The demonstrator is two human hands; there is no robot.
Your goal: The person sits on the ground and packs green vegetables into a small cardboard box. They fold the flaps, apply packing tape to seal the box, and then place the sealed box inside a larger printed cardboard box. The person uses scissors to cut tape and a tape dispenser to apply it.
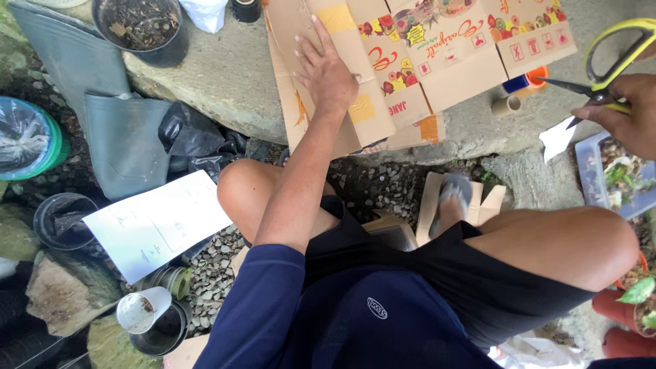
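Observation:
A flattened brown cardboard box with colourful fruit prints lies on a concrete slab in front of me. My left hand rests flat on its left flap, fingers spread, holding nothing. My right hand is at the far right edge, gripping yellow-handled scissors whose dark blades point left above the slab. The scissors are clear of the cardboard. I sit with bare knees raised, one foot in a sandal on a cardboard scrap.
A tape roll core and an orange-blue roll lie under the box edge. A black pot with soil stands top left. White paper sheet, grey boots, black bag, gravel, small pots and a plant tray surround me.

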